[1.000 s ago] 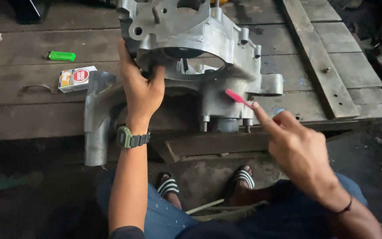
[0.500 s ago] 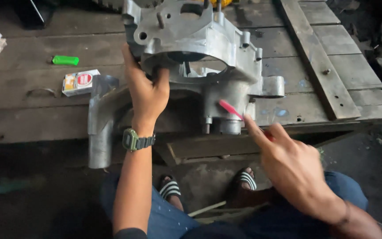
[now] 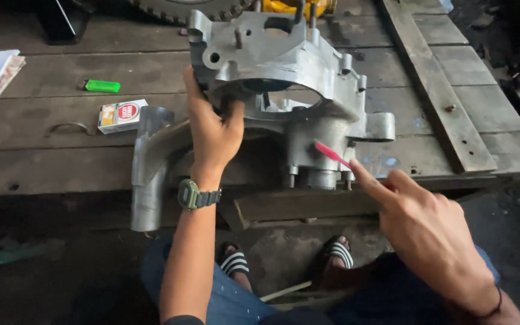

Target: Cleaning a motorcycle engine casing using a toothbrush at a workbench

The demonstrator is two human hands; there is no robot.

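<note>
On wooden planks (image 3: 43, 162), engine casing (image 3: 284, 78) stands tilted. Left hand (image 3: 215, 132) clamps its left rim; right hand (image 3: 428, 235) pinches a red brush (image 3: 331, 153) against the lower boss. Cast metal: likely heavy, rigid; grip at thick rims.

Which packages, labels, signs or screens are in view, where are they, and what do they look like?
Small box: flat rectangular pack, white and yellow with a red round mark, lying on the wooden platform left of the left hand, below a green lighter.
No signs or screens visible.
</note>
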